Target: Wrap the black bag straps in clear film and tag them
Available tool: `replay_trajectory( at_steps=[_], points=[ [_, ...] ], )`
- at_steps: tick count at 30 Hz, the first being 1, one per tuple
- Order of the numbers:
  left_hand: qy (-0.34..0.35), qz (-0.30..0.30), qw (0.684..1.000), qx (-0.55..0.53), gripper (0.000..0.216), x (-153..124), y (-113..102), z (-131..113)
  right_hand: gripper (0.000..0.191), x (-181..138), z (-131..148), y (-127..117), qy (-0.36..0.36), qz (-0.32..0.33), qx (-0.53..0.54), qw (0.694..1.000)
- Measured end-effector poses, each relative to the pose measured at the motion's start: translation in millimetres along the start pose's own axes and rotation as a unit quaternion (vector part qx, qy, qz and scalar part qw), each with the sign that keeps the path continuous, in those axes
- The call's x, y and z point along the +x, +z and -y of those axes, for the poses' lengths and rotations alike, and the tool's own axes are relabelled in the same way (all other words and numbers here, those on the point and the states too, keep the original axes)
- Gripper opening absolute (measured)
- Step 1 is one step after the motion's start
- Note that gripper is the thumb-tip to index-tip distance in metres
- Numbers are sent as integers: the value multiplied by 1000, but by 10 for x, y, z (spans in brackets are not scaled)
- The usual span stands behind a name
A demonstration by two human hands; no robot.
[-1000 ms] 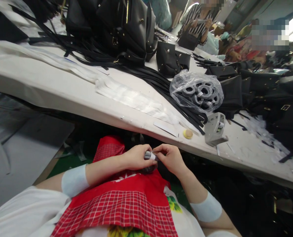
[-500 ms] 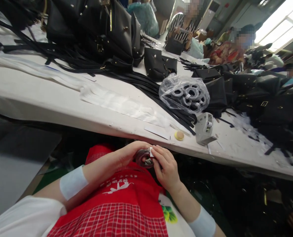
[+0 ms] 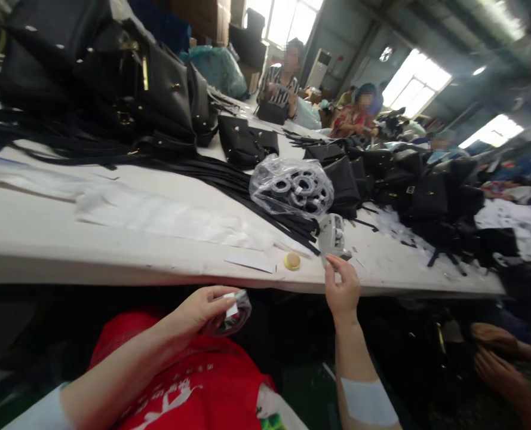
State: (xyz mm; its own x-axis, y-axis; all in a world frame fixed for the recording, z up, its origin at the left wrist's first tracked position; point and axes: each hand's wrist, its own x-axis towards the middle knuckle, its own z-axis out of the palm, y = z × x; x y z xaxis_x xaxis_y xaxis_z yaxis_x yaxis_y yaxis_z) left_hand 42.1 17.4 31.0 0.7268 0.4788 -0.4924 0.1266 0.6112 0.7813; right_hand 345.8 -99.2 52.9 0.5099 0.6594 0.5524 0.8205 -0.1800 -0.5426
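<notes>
My left hand point(image 3: 205, 307) is closed around a rolled-up, dark translucent coil point(image 3: 244, 310) with a white sticker point(image 3: 232, 307) on it, just below the table edge. My right hand point(image 3: 344, 292) reaches up to the front of a small grey tape dispenser point(image 3: 330, 234) on the table. Its thumb and index finger are pinched together at the dispenser's lower end; what lies between them is too small to make out. Left of the dispenser sits a round yellow-and-tan disc point(image 3: 292, 261), and beyond it a white paper strip point(image 3: 249, 264).
Behind the dispenser lies a clear plastic bag of coiled rings point(image 3: 292, 186), with long black straps point(image 3: 229, 191) alongside. Black handbags point(image 3: 157, 89) crowd the table's back and right. White sheeting point(image 3: 166, 221) covers its near left. People work farther back; another person's hands point(image 3: 493, 358) are at lower right.
My right hand has left the coil and moved up and right to the tape dispenser. My left hand keeps the coil. The view has shifted right and tilted up.
</notes>
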Motion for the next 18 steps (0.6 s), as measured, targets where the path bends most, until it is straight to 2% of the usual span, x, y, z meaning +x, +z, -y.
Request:
replay_trajectory(
  at_steps=[2,3,5,7,10,13,16,18],
  points=[
    [-11,-28,1000,-2,67,63,-16,93,32,300,-478,-108,151,-28,-23,988],
    [-17,-35,999,-6,71,96,-6,139,34,431,-692,-145,195,-35,-25,980],
    [-27,-45,998,-18,74,141,54,217,32,641,-1037,-164,249,-33,-14,968],
    [-25,-57,998,-32,71,145,149,268,29,781,-1255,-116,275,-19,15,961],
    [-19,-74,996,-42,65,126,268,297,28,887,-1381,-7,299,-2,87,950],
    [-37,-49,997,-37,63,148,276,309,30,878,-1372,15,300,-11,158,941],
    [-53,-6,998,-39,62,192,225,337,38,721,-1336,-52,303,-44,204,930],
    [-54,-3,997,-48,61,201,216,358,42,543,-1328,-97,315,-59,218,922]
  ],
)
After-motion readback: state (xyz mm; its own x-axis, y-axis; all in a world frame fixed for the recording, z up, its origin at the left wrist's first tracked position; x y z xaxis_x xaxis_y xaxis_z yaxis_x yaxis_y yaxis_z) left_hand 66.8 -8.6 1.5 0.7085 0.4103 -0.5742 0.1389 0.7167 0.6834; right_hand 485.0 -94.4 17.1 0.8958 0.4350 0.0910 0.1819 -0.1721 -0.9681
